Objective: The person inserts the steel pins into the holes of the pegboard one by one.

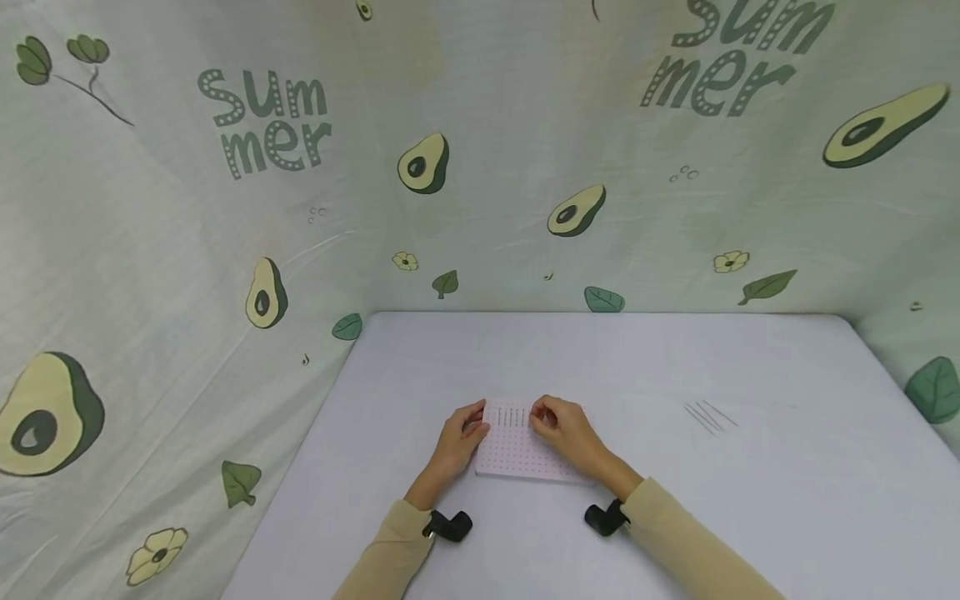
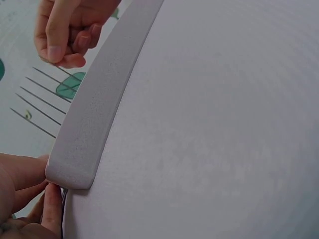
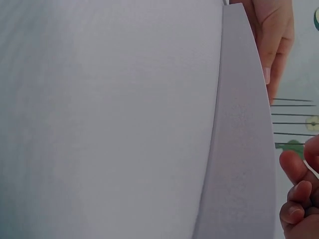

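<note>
A pale pink pegboard point(image 1: 517, 457) with rows of small holes lies on the table. Several thin dark metal pins point(image 2: 39, 106) stand upright in a row near its far edge. At the board's left side, my left hand point(image 1: 456, 437) grips the edge between thumb and fingers. My right hand point(image 1: 573, 433) reaches over the right part of the board and pinches the top of a pin point(image 2: 70, 73) at the right end of that row. Its other fingers are curled in.
Several loose pins point(image 1: 705, 418) lie on the white table point(image 1: 787, 500), to the right of the board. Behind the table hangs a pale cloth point(image 1: 495, 242) printed with avocados and leaves. Each wrist wears a black camera point(image 1: 450, 527).
</note>
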Demonstrator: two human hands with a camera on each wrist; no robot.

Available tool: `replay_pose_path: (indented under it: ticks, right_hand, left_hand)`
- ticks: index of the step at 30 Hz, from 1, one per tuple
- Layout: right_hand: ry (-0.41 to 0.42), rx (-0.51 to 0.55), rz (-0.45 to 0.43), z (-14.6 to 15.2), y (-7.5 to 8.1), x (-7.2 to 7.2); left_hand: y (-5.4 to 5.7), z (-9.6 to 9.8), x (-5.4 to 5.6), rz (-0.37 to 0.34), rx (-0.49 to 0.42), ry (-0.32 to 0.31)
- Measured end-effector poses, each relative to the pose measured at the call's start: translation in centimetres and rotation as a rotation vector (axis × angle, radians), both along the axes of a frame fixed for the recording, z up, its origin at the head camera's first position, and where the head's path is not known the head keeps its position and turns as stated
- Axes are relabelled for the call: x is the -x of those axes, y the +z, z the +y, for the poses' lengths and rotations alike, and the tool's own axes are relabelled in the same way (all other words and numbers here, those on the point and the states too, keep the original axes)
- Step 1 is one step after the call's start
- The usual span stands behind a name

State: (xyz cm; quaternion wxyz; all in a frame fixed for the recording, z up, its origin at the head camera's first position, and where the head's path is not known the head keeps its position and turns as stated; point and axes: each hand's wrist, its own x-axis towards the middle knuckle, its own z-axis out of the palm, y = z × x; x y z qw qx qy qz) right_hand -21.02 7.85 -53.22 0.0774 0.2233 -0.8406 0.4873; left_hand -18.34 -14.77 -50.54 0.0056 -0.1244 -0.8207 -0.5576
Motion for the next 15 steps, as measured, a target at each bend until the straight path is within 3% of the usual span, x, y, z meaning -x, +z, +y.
replay_pose_path:
  ticks: [4, 11, 15]
  right_hand:
    - [-0.013, 0.015, -0.039, 0.4, 0.3, 0.0]
    - [-0.021, 0.035, -0.028, 1.9, 0.6, -0.1]
    - [-0.047, 0.040, -0.039, 3.0, 0.7, 0.1]
  left_hand:
    - [-0.5, -0.1, 0.2, -0.005, -0.009, 0.000]
    - [-3.8, -0.5, 1.5, 0.008, 0.013, 0.014]
    - [-4.7, -0.9, 2.0, 0.002, 0.011, 0.015]
